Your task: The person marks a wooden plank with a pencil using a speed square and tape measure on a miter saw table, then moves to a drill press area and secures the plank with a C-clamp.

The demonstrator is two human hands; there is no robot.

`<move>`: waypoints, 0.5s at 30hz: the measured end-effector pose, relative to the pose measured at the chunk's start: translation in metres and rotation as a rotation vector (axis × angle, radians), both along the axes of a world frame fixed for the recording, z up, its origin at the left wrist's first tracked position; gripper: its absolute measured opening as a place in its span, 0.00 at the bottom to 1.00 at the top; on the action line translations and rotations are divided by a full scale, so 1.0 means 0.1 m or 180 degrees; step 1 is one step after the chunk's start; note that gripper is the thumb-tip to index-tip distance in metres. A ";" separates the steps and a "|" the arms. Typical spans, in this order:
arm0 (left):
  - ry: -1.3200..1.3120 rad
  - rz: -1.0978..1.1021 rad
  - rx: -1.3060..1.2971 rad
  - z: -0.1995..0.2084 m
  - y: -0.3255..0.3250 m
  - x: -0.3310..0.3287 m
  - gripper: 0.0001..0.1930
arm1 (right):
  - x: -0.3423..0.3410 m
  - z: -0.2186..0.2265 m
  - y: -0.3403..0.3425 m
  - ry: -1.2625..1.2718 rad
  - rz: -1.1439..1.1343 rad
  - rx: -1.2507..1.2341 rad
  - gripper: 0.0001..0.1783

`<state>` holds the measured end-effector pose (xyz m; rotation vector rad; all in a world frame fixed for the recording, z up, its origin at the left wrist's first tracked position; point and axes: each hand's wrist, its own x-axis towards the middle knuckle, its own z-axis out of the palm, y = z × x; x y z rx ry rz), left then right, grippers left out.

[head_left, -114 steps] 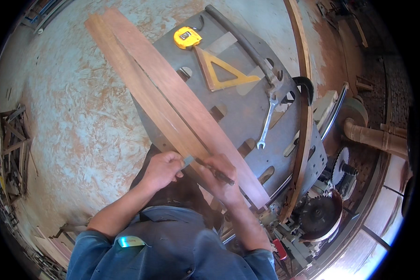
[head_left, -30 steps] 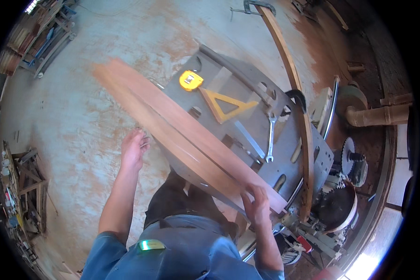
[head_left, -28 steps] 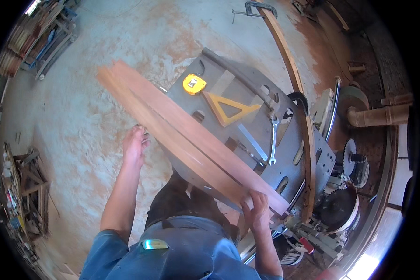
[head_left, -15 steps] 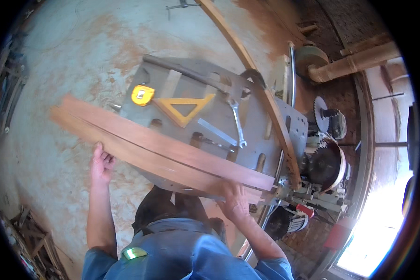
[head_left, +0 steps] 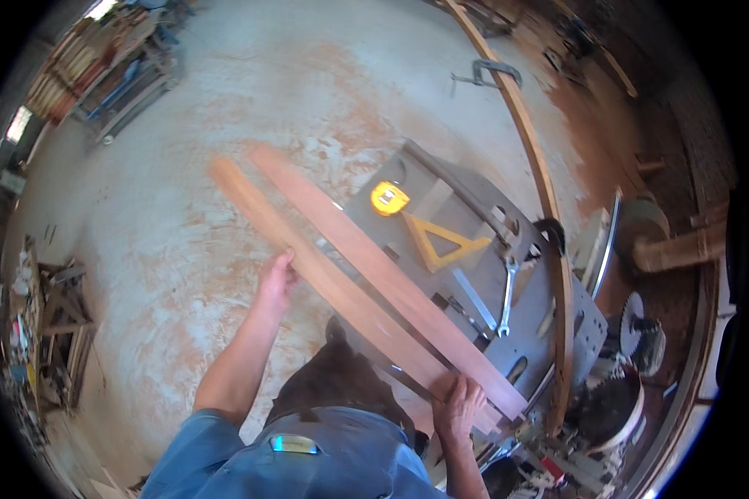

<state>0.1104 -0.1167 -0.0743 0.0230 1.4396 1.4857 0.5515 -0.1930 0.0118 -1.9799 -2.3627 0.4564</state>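
Observation:
My left hand (head_left: 278,281) is closed on the near edge of a long light-brown wooden board (head_left: 345,303), its thumb on top. My right hand (head_left: 460,407) grips the same board close to its right end, fingers curled over it. Beyond it a pinkish board (head_left: 383,268) lies slanting over the grey machine table (head_left: 587,328), with a narrow gap between the two. Both boards stick out past the table's left edge. On the table are a yellow tape measure (head_left: 389,198), a yellow set square (head_left: 443,244), a steel ruler (head_left: 476,299) and a wrench (head_left: 508,297).
A long wooden bar (head_left: 528,133) crosses the table's right side, with a C-clamp (head_left: 485,73) on its far part. Toothed circular saw blades (head_left: 632,316) stand at the right. Wood racks (head_left: 129,71) are at the far left, above a dusty floor (head_left: 158,274).
The view has turned left. The near board has come away from the pinkish one, widening the gap between them. Both hands stay on the near board.

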 end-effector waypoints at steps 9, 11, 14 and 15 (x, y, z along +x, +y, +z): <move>-0.0207 0.0609 0.0293 0.58 -0.61 0.12 0.22 | 0.06 0.25 -0.16 0.0494 0.0618 0.0044 0.37; -0.0220 0.0951 0.0303 0.54 -0.71 0.00 0.19 | -0.06 0.36 -0.22 0.0662 0.0898 0.0221 0.45; -0.0542 0.0982 0.0843 0.65 -0.80 -0.18 0.18 | -0.26 0.57 -0.22 0.0285 0.0804 -0.0610 0.40; -0.0647 0.1041 0.0994 0.75 -0.78 -0.24 0.19 | -0.33 0.64 -0.22 0.0221 0.0892 -0.0528 0.39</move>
